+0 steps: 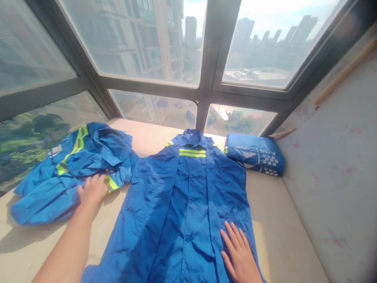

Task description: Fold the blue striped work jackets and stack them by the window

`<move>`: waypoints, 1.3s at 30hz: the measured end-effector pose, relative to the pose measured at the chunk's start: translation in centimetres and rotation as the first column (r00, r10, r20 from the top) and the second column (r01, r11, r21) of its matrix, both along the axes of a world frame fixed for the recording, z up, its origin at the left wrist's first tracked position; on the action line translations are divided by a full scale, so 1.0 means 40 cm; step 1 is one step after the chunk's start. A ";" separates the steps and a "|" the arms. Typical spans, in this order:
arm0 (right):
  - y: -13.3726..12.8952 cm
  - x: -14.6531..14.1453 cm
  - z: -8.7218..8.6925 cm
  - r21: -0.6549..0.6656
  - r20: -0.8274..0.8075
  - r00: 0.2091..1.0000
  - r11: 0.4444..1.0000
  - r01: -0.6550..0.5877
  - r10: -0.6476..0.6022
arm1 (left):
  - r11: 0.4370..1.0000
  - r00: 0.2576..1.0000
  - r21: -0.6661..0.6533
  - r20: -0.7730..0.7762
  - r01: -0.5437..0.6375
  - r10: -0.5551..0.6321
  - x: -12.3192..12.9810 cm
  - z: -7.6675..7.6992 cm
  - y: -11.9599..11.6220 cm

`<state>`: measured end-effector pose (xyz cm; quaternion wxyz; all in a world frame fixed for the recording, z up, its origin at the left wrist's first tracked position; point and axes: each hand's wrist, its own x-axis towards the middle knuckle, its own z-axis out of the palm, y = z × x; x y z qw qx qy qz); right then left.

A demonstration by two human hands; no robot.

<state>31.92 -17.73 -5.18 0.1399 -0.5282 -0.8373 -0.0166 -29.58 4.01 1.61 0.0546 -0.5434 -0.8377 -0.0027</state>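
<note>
A blue work shirt point(191, 192) with yellow-green reflective stripes lies buttoned, front up, its collar toward the window. Its sleeves are laid along the front. My right hand point(240, 251) rests flat on the shirt's lower right part, fingers stretched out. At the left, my left hand point(93, 188) touches the near edge of a crumpled blue work garment point(97, 151) with similar stripes. Its fingertips lie against the cloth beside a striped patch, and the fingers look extended rather than gripping.
A folded blue garment point(255, 153) with white printing sits at the back right, against the wallpapered wall point(338, 188). Grey-framed windows point(206, 74) close off the back and left of the pale wooden surface point(273, 220). A wooden rod point(344, 74) runs along the right wall.
</note>
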 end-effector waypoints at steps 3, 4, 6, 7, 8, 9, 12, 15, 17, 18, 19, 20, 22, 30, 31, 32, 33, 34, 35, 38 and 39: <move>0.001 -0.006 0.006 -0.021 -0.006 1.000 1.000 0.006 -0.006 | 0.995 0.999 0.094 -0.027 -0.030 0.032 0.041 0.003 -0.033; 0.001 -0.005 0.009 -0.026 -0.007 1.000 1.000 0.002 -0.002 | 0.989 0.999 0.145 -0.038 0.007 -0.001 0.071 0.001 -0.053; 0.003 -0.001 0.016 -0.026 -0.019 1.000 1.000 -0.001 0.000 | 0.946 0.984 0.274 -0.069 0.174 -0.162 0.151 -0.012 -0.112; 0.006 0.002 0.020 -0.025 -0.031 1.000 1.000 0.004 -0.004 | 0.892 0.953 0.334 -0.091 0.304 -0.291 0.198 -0.022 -0.149; 0.009 0.004 0.024 -0.023 -0.046 0.999 1.000 0.010 -0.011 | 0.839 0.912 0.361 -0.101 0.406 -0.398 0.247 -0.033 -0.192; 0.014 0.005 0.027 -0.023 -0.061 0.998 1.000 0.017 -0.018 | 0.797 0.867 0.354 -0.102 0.490 -0.488 0.296 -0.046 -0.238; 0.033 0.005 0.030 -0.033 -0.086 0.996 0.999 0.013 -0.016 | 0.721 0.746 0.224 -0.044 0.656 -0.665 0.419 -0.084 -0.373; 0.046 0.002 0.018 -0.037 -0.063 0.998 0.999 -0.019 0.016 | 0.772 0.777 0.127 0.006 0.623 -0.629 0.489 -0.113 -0.466; 0.048 0.002 0.006 -0.038 -0.041 0.999 0.999 -0.027 0.025 | 0.821 0.823 0.077 0.016 0.565 -0.568 0.513 -0.122 -0.494; 0.047 0.002 0.000 -0.039 -0.035 0.999 0.999 -0.026 0.024 | 0.837 0.838 0.053 0.021 0.544 -0.546 0.523 -0.123 -0.500; 0.046 0.003 -0.004 -0.040 -0.033 0.999 0.999 -0.023 0.022 | 0.849 0.849 0.034 0.027 0.527 -0.528 0.532 -0.122 -0.503; 0.045 0.003 -0.007 -0.042 -0.033 0.999 0.999 -0.020 0.019 | 0.858 0.858 0.021 0.031 0.513 -0.513 0.541 -0.120 -0.504; 0.044 0.005 -0.010 -0.042 -0.041 0.999 0.999 -0.018 0.016 | 0.873 0.873 0.015 0.034 0.487 -0.487 0.556 -0.113 -0.499; 0.030 0.015 -0.020 -0.036 -0.071 0.997 0.999 -0.027 0.024 | 0.914 0.920 0.123 0.021 0.386 -0.391 0.556 -0.049 -0.263; 0.028 0.016 -0.021 -0.038 -0.074 0.997 0.999 -0.026 0.024 | 0.921 0.931 0.141 -0.004 0.362 -0.365 0.554 -0.040 -0.207; 0.028 0.017 -0.022 -0.037 -0.078 0.997 0.999 -0.025 0.022 | 0.929 0.941 0.151 -0.033 0.338 -0.337 0.552 -0.034 -0.151; 0.028 0.018 -0.023 -0.033 -0.086 0.996 0.999 -0.024 0.021 | 0.934 0.945 0.148 -0.057 0.326 -0.321 0.550 -0.032 -0.097; 0.029 0.019 -0.023 -0.023 -0.094 0.995 0.999 -0.026 0.024 | 0.938 0.946 0.130 -0.075 0.321 -0.314 0.546 -0.033 -0.048; 0.031 0.019 -0.023 -0.009 -0.101 0.994 0.999 -0.031 0.030 | 0.942 0.946 0.098 -0.082 0.321 -0.314 0.542 -0.038 -0.005; 0.039 0.020 -0.023 0.033 -0.096 0.994 0.998 -0.049 0.052 | 0.951 0.949 -0.007 -0.063 0.308 -0.308 0.526 -0.062 0.088; 0.042 0.020 -0.023 0.044 -0.087 0.995 0.998 -0.052 0.056 | 0.953 0.951 -0.031 -0.055 0.302 -0.303 0.521 -0.070 0.108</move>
